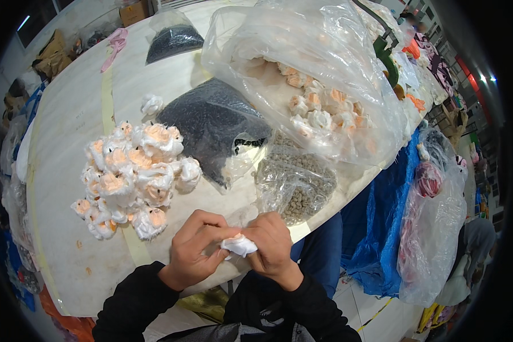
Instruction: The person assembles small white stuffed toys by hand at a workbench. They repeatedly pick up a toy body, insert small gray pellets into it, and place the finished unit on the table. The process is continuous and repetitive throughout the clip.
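Observation:
Both hands meet at the near edge of the table around a small white plush piece with a hint of peach at its top. My left hand pinches it from the left, and my right hand grips its other side; the fingers cover much of it. Left of my hands lies a heap of white and peach plush pieces, several showing small black spots. Just beyond my right hand sits a clear bag of small grey-brown parts. Behind it, an opened clear bag of small black parts spreads on the table.
A large clear bag holding more white and peach pieces fills the far right. Farther back are another bag of black parts and a pink strip. Blue sheeting hangs right of the table, beside a clear sack.

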`<state>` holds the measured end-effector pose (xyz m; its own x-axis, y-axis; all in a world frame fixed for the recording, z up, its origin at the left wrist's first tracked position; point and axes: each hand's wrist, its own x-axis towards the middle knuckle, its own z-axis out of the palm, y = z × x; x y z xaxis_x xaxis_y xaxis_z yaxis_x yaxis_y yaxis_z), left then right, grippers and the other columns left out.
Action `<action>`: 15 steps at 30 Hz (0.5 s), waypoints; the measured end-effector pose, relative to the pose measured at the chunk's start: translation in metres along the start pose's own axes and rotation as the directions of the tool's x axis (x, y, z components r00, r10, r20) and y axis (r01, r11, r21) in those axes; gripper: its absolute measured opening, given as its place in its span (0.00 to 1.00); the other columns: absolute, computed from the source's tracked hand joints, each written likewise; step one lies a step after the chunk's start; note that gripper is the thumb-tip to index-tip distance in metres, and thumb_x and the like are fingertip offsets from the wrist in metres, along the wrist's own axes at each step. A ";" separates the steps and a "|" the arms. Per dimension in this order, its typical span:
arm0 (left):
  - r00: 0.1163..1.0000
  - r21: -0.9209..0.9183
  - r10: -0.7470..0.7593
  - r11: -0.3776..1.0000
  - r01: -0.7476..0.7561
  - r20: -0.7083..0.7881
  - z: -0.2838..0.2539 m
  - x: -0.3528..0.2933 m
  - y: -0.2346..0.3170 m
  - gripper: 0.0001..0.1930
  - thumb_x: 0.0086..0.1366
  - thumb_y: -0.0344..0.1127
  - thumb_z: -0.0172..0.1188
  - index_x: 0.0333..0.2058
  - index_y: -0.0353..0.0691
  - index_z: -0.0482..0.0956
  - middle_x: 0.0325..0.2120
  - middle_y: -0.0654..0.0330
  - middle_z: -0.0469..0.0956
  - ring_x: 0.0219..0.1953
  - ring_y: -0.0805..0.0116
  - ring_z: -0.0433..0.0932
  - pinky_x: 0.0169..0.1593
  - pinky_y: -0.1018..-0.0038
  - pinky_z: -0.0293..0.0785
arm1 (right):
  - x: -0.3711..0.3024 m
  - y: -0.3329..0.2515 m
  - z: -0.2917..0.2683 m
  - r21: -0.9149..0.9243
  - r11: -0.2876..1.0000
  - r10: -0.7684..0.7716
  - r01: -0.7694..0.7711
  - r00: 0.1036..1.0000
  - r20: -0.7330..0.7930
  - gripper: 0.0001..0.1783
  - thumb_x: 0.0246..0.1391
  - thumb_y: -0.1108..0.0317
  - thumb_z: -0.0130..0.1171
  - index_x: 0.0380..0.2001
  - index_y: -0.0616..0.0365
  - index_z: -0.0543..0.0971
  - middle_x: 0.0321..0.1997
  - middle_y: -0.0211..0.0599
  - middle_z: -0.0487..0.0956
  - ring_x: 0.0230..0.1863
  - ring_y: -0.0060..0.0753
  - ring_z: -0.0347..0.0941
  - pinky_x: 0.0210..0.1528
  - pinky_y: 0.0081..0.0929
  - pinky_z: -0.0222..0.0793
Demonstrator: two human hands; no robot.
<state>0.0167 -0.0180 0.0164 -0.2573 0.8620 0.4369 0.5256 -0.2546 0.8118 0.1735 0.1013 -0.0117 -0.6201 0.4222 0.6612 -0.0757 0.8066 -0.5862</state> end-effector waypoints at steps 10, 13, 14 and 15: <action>0.986 0.149 0.166 0.976 -0.160 -0.032 -0.003 0.006 -0.003 0.24 0.44 0.15 0.69 0.43 0.39 0.85 0.43 0.55 0.83 0.39 0.56 0.82 0.41 0.68 0.80 | 0.002 0.000 -0.001 0.011 1.000 0.008 -0.009 0.995 0.103 0.23 0.40 0.69 0.70 0.43 0.61 0.81 0.39 0.41 0.80 0.40 0.48 0.76 0.43 0.40 0.71; 0.982 0.138 0.189 0.973 -0.184 -0.021 -0.003 0.007 -0.005 0.25 0.43 0.16 0.69 0.44 0.40 0.85 0.43 0.55 0.83 0.40 0.56 0.83 0.42 0.68 0.81 | 0.000 -0.002 -0.003 -0.022 1.000 0.006 -0.005 0.998 0.063 0.23 0.38 0.69 0.70 0.42 0.61 0.82 0.38 0.39 0.80 0.38 0.47 0.76 0.41 0.39 0.72; 0.981 0.142 0.194 0.972 -0.190 -0.018 -0.002 0.007 -0.005 0.25 0.43 0.16 0.69 0.44 0.40 0.85 0.43 0.55 0.83 0.41 0.56 0.83 0.42 0.68 0.81 | -0.001 -0.003 -0.004 -0.038 0.999 0.006 -0.004 0.999 0.045 0.22 0.38 0.69 0.70 0.42 0.61 0.83 0.37 0.38 0.80 0.37 0.46 0.76 0.40 0.39 0.72; 0.980 0.145 0.200 0.970 -0.196 -0.015 -0.001 0.006 -0.004 0.25 0.44 0.16 0.69 0.45 0.40 0.86 0.43 0.55 0.84 0.41 0.56 0.83 0.42 0.68 0.82 | -0.001 -0.003 -0.003 -0.041 0.999 0.003 -0.002 1.000 0.013 0.22 0.38 0.69 0.70 0.41 0.60 0.83 0.36 0.38 0.81 0.37 0.46 0.76 0.39 0.39 0.72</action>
<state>0.0122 -0.0122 0.0162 -0.1595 0.7868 0.5962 0.6778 -0.3518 0.6456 0.1765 0.0996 -0.0097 -0.6303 0.4192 0.6535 -0.0425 0.8218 -0.5681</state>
